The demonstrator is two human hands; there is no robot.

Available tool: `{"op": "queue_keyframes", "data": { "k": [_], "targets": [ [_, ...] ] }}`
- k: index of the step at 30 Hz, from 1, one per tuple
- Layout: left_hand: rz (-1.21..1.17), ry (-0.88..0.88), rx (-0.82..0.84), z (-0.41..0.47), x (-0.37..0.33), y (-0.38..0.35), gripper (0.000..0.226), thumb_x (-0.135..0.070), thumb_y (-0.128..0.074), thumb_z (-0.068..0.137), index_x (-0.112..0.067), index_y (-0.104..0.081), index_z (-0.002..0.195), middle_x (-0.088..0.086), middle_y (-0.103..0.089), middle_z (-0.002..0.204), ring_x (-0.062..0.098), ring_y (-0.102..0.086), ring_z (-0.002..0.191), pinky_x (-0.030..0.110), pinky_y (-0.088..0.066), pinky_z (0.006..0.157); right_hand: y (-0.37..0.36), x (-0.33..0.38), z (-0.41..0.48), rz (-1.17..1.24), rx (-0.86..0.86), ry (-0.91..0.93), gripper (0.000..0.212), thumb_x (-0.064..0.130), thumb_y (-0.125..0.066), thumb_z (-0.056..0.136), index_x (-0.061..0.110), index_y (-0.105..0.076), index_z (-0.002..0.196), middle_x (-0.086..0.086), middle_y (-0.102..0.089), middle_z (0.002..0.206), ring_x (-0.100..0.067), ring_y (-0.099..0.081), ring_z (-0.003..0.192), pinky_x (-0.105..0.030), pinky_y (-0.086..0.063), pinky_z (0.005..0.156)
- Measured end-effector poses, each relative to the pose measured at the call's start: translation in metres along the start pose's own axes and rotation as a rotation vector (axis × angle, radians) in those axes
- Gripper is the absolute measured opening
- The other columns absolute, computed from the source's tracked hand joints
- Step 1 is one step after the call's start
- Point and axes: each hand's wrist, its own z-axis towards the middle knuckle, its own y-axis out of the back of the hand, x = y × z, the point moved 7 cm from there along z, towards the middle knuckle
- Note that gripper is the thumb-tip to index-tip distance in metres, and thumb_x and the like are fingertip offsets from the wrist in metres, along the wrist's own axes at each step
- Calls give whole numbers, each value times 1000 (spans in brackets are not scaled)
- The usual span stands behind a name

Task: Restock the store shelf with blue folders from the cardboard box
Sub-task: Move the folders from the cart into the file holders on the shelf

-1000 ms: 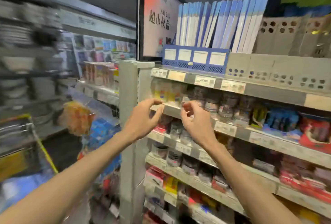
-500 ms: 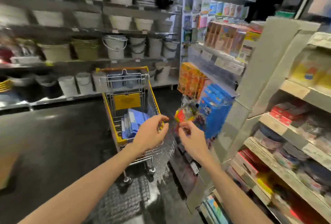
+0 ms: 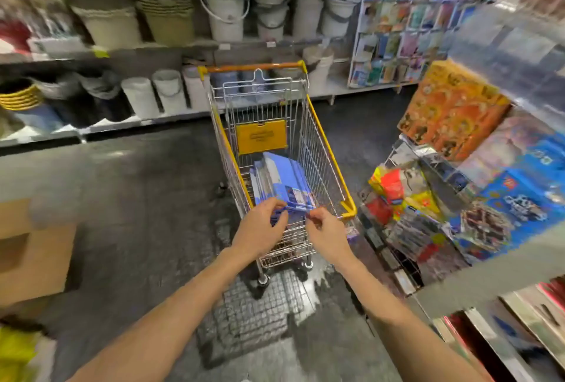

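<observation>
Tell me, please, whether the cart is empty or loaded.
Loaded: blue folders lie stacked inside the cart, within its wire basket.

The cart [image 3: 318,143] in front of you is thin, shiny wire metal, its rim trimmed in smooth yellow plastic. The folders [image 3: 284,177] in it look like glossy blue plastic and catch the light. The floor [image 3: 137,198] is dark and slick, with bright reflections. To your left the cardboard box [image 3: 33,256] is matt brown. The buckets [image 3: 226,15] look like dull, smooth plastic; the packets [image 3: 406,189] to your right gleam in clear film.
</observation>
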Motion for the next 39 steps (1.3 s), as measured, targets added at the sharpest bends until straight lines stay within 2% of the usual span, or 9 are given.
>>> {"op": "queue_keyframes", "data": {
  "k": [3, 8, 13, 19, 24, 27, 30, 35, 39],
  "targets": [
    [-27, 39, 58, 25, 20, -6, 23, -31, -57, 101, -20, -65, 120, -8, -68, 116, 0, -61, 101, 6, -40, 77, -20, -9, 28, -27, 25, -49, 18, 10, -60, 94, 5, -67, 109, -11, -72, 101, -26, -66, 93, -33, -48, 83],
    [-30, 106, 128, 76, 53, -29, 26, -33, -54, 103, -23, -62, 126, -9, -66, 119, 6, -62, 107, 26, -49, 88, -37, -36, 79, -41, 87, -160, 22, 16, -55, 97, 8, -65, 115, -4, -68, 106, -17, -63, 95, -24, -44, 82],
    [18, 185, 202, 151, 94, -57, 30, -38, -51, 103, -23, -60, 127, -7, -66, 122, 11, -63, 103, 34, -54, 87, -55, -69, 158, -6, 111, -270, 19, 16, -56, 96, 9, -66, 109, -6, -70, 101, -23, -63, 93, -27, -43, 78],
    [67, 334, 295, 227, 133, -77, 35, -38, -49, 104, -21, -56, 133, 0, -65, 127, 18, -64, 108, 36, -53, 90, -78, -92, 247, -16, 252, -302, 15, 13, -56, 96, 8, -66, 105, -6, -67, 93, -21, -61, 87, -22, -36, 67],
    [7, 476, 315, 259, 163, -87, 35, -33, -51, 104, -18, -55, 136, 1, -63, 130, 19, -65, 107, 30, -51, 90, -92, -108, 295, -33, 358, -346, 13, 7, -50, 101, 6, -60, 109, -4, -60, 91, -5, -51, 67, -5, -37, 48],
    [-37, 550, 314, 287, 188, -96, 34, -29, -51, 104, -18, -54, 136, 2, -62, 129, 23, -66, 108, 24, -47, 82, -111, -121, 324, -4, 390, -415, 11, 9, -51, 101, 10, -59, 109, -4, -64, 96, -8, -55, 70, -11, -43, 56],
    [-62, 620, 318, 311, 214, -105, 34, -29, -50, 104, -18, -54, 136, 2, -64, 126, 29, -68, 93, 24, -46, 70, -129, -131, 341, -2, 411, -478, 12, 12, -52, 101, 11, -60, 110, 0, -63, 97, -11, -59, 84, -19, -46, 72],
    [-81, 692, 367, 367, 270, -132, 35, -30, -55, 101, -16, -55, 133, 4, -67, 128, 23, -66, 109, 32, -50, 95, -164, -154, 373, -36, 406, -602, 13, 16, -54, 99, 9, -63, 105, -10, -71, 101, -21, -64, 87, -33, -54, 84],
    [-129, 762, 414, 409, 305, -151, 41, -31, -57, 101, -12, -52, 137, 10, -63, 129, 30, -64, 113, 34, -49, 96, -187, -157, 402, -79, 399, -676, 14, 21, -53, 99, 12, -63, 100, -11, -72, 99, -31, -68, 92, -43, -56, 87]
  ]
}}
